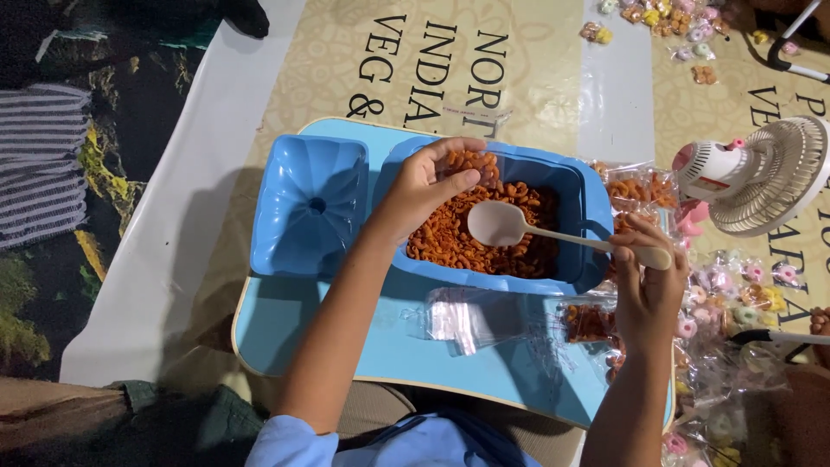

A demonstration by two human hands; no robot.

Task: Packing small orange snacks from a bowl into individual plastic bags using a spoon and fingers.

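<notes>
Left hand [430, 186] curled, fingers pinching a small clear pouch [474, 166] partly filled with orange snack pieces, held over the near-left end of the blue tub [581, 201]. Right hand [644, 275] closed around the handle end of a pale plastic spoon [501, 225]; spoon bowl sits over the middle of the tub, just right of the pouch, and looks empty. Tub holds a loose heap of orange curled snack pieces [471, 238]. Just left of the tub, touching or nearly so, lies a blue lid [309, 203], ribbed, with a small centre hole. Both rest on a light-blue lap tray [415, 342]. In front of the tub on the tray: a stack of empty clear pouches [467, 318]. Right of the tub: filled snack packets [640, 192], orange contents. Further right of the tub, a small white fan [761, 177] lying on the printed sheet, with packets of pastel ring snacks [735, 303] near it.
</notes>
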